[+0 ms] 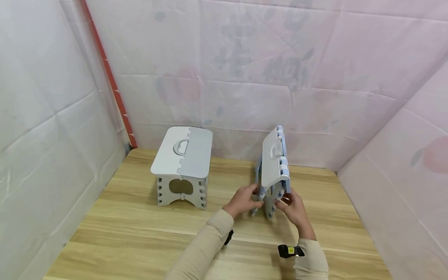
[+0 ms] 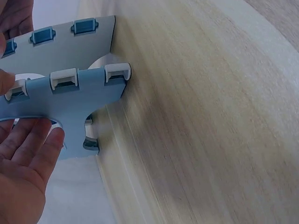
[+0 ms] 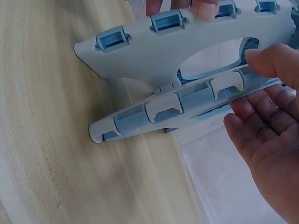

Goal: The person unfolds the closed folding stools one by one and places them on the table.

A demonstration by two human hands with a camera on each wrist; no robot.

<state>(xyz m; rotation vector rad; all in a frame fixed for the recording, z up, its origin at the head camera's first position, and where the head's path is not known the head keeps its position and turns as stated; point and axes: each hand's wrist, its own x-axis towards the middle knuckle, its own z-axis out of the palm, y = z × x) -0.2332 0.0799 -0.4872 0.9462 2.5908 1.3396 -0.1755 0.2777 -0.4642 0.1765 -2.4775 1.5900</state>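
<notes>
A white and blue folding stool (image 1: 274, 159), its top partly folded into a steep peak, stands on the right part of the wooden table. At its left side, my left hand (image 1: 243, 200) holds a leg panel (image 2: 74, 100), thumb over the hinged edge and fingers at the cutout in the left wrist view. My right hand (image 1: 294, 208) grips the opposite leg panel (image 3: 201, 100) between thumb and fingers. The two leg panels lean close together with a narrow gap. To the left stands a second folding stool (image 1: 182, 151), white and grey, opened flat on its legs.
The wooden table (image 1: 140, 233) lies under both stools. Pale printed sheeting (image 1: 245, 77) rises behind the table, with more on the left and right sides. A red strip (image 1: 112, 81) runs down the back left corner.
</notes>
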